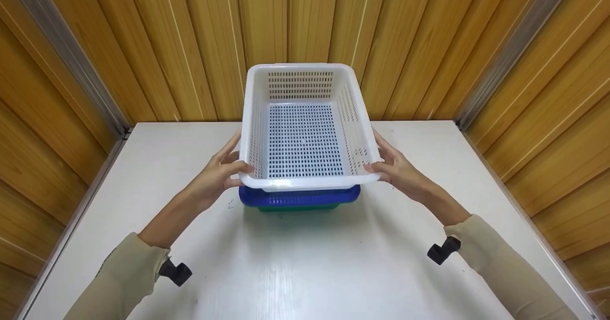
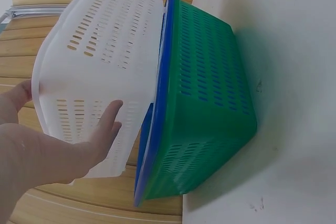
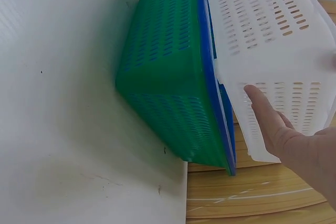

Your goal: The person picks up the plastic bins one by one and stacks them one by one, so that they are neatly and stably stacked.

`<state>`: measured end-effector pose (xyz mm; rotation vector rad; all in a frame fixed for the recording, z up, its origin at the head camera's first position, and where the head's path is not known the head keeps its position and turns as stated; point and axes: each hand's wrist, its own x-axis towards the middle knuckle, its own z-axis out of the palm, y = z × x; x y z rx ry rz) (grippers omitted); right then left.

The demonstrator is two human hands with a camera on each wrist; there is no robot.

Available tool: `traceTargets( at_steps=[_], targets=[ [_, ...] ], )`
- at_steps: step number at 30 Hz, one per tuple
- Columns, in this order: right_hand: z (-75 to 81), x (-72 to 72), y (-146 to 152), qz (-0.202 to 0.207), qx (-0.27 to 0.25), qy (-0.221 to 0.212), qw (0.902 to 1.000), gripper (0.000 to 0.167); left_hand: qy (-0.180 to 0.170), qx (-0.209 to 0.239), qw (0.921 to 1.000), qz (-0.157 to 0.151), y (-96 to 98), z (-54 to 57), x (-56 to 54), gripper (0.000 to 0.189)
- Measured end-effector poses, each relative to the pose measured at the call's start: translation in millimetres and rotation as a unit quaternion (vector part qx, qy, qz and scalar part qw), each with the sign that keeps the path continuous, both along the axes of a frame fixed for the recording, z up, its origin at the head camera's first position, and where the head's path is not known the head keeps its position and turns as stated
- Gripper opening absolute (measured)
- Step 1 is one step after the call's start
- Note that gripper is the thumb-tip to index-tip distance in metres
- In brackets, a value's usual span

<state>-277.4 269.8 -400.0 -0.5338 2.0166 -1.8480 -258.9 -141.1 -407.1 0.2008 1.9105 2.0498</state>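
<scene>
A white perforated plastic basket [image 1: 305, 182] is tilted over a blue basket [image 1: 300, 197], which sits nested in a green basket [image 2: 210, 72] on the table. My left hand [image 1: 214, 175] grips the white basket's near left corner, thumb over the rim and fingers along the outer wall. At the near right corner my right hand [image 1: 398, 170] holds it the same way. In both wrist views the fingers spread against the white basket's side. Its lower edge meets the blue rim, and its inside holds nothing. Most of the blue basket's inside is hidden.
The white table [image 1: 305, 263] carries the stacked baskets near its back edge. Wood-patterned panels [image 1: 310, 20] rise behind and on both sides, with metal strips at the corners. A black device [image 1: 176, 272] is strapped at the left wrist, another [image 1: 443, 250] at the right.
</scene>
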Motion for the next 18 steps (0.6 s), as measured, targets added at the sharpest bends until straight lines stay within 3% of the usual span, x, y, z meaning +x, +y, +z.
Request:
traceTargets(
  at_steps=[12,18],
  targets=[
    [7.8,0.2,4,-0.012,0.048,-0.004,0.9988,0.094,-0.009,0.002,0.9999,-0.011,-1.6,6.8,1.8,0.099],
    [11.8,1.8,5,-0.023,0.073,0.001,0.9971,0.094,0.016,-0.036,0.9990,-0.022,-5.4,11.9,1.0,0.097]
  ],
)
